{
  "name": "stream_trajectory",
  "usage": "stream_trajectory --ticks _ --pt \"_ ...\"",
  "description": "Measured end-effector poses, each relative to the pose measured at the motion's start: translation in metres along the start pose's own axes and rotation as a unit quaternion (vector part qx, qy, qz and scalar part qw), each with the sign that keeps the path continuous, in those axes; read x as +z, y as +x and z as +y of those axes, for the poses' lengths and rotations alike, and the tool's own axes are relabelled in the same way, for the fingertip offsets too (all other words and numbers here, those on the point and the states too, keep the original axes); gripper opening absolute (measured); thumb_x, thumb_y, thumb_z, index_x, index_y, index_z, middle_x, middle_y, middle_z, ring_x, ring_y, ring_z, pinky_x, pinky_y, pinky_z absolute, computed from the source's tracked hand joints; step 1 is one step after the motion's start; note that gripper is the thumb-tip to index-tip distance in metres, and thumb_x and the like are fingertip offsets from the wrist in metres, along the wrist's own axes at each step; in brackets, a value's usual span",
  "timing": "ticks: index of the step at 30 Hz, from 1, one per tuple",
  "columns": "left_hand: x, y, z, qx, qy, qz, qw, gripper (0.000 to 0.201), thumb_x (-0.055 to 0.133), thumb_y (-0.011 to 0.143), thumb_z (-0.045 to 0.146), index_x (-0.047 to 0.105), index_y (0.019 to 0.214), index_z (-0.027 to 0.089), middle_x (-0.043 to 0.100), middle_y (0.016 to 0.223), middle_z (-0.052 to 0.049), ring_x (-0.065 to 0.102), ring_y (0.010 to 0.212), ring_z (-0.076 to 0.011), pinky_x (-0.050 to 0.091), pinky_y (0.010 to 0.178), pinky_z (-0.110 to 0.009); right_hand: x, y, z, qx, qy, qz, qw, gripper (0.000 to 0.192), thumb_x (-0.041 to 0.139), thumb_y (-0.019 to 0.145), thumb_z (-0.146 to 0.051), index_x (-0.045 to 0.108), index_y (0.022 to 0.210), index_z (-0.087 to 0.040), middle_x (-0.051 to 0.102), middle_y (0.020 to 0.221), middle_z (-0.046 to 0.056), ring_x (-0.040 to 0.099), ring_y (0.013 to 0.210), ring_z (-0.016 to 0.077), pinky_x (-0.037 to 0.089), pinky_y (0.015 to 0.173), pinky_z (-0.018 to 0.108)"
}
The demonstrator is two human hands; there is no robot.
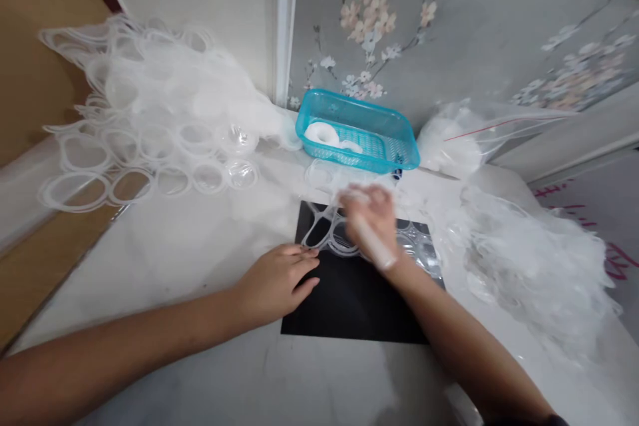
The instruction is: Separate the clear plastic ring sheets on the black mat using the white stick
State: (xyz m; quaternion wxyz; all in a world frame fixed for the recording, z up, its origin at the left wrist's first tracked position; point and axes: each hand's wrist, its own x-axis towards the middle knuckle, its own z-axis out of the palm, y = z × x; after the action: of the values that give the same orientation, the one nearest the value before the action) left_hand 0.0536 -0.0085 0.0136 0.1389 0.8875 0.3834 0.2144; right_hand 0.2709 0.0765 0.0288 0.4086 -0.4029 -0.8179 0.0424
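My left hand (282,279) lies flat with its fingers stretched out, the fingertips at the left edge of a clear plastic sheet (342,244) with ring-shaped cutouts. This sheet lies across the upper part of a black mat (359,299). Above the sheet, my right hand (372,216) is blurred by motion, its fingers curled. A pale, stick-like thing (374,243) runs along that hand towards the wrist; its kind is too blurred to make out. Part of the sheet is hidden under the right hand.
Behind the mat stands a blue plastic basket (359,163) with white round pieces inside. Clear ring-cut sheets form a large heap (164,100) at the left. Another plastic pile (539,266) lies at the right, near a zip bag (459,140) with white contents. A flowered wall panel (424,60) rises behind.
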Motion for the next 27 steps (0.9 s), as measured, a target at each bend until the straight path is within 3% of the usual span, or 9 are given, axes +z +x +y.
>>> stream_trajectory --ticks 2,4,5,7,10,16,27 --pt "-0.002 0.0 -0.001 -0.005 -0.023 0.006 1.0 0.019 0.055 0.09 0.026 0.069 0.1 0.017 0.072 0.11 -0.005 0.066 0.1 -0.0208 0.055 0.088 -0.035 -0.014 0.016 0.017 0.046 -0.016 0.068 0.996 0.029 0.036 0.097 -0.019 0.065 0.095 -0.022 0.071 0.095 0.008 0.063 0.103 0.0261 0.044 0.092 0.051" --pt "-0.005 0.002 -0.001 0.013 -0.029 0.027 0.999 0.019 0.054 0.092 0.027 0.07 0.096 0.017 0.073 0.104 -0.006 0.067 0.094 -0.02 0.055 0.085 -0.035 -0.026 0.012 0.019 0.092 -0.019 0.114 0.989 0.025 0.04 0.097 -0.022 0.065 0.092 -0.021 0.07 0.094 0.008 0.063 0.1 0.0263 0.045 0.091 0.05" --pt "-0.005 0.003 -0.001 0.03 -0.026 0.04 0.998 0.02 0.053 0.093 0.027 0.07 0.096 0.015 0.073 0.1 -0.007 0.067 0.091 -0.02 0.055 0.084 -0.035 -0.031 0.003 0.013 0.106 -0.005 0.094 0.99 0.018 0.048 0.094 -0.024 0.065 0.089 -0.022 0.07 0.092 0.007 0.063 0.099 0.0265 0.046 0.09 0.049" --pt "-0.005 0.007 0.002 0.074 -0.006 0.053 0.996 0.024 0.051 0.094 0.028 0.068 0.1 0.013 0.072 0.1 -0.009 0.066 0.091 -0.0216 0.055 0.084 -0.038 -0.033 -0.025 -0.005 0.143 0.055 -0.005 0.988 0.012 0.055 0.091 -0.023 0.067 0.09 -0.023 0.071 0.091 0.005 0.06 0.104 0.0262 0.046 0.093 0.047" --pt "0.0 0.011 0.005 0.128 0.047 0.032 0.99 0.036 0.046 0.097 0.035 0.064 0.114 0.009 0.067 0.117 -0.014 0.062 0.107 -0.028 0.051 0.092 -0.044 -0.027 -0.064 -0.029 0.207 0.148 -0.071 0.965 0.013 0.056 0.091 -0.024 0.069 0.09 -0.025 0.071 0.089 0.004 0.059 0.107 0.0249 0.047 0.093 0.043" --pt "0.01 0.013 0.006 0.182 0.109 -0.031 0.977 0.052 0.036 0.099 0.046 0.058 0.124 0.006 0.059 0.13 -0.016 0.055 0.121 -0.0276 0.044 0.104 -0.042 -0.021 -0.075 -0.028 0.257 0.189 -0.077 0.945 0.012 0.06 0.089 -0.027 0.071 0.09 -0.025 0.072 0.089 0.004 0.057 0.11 0.0259 0.043 0.098 0.045" --pt "0.011 0.014 0.003 0.212 0.12 -0.047 0.969 0.05 0.037 0.099 0.042 0.057 0.125 0.004 0.058 0.131 -0.02 0.055 0.122 -0.0289 0.043 0.105 -0.043 -0.022 -0.074 -0.029 0.273 0.201 -0.074 0.938 0.012 0.061 0.088 -0.028 0.072 0.09 -0.026 0.073 0.089 0.003 0.057 0.11 0.025 0.044 0.096 0.042"
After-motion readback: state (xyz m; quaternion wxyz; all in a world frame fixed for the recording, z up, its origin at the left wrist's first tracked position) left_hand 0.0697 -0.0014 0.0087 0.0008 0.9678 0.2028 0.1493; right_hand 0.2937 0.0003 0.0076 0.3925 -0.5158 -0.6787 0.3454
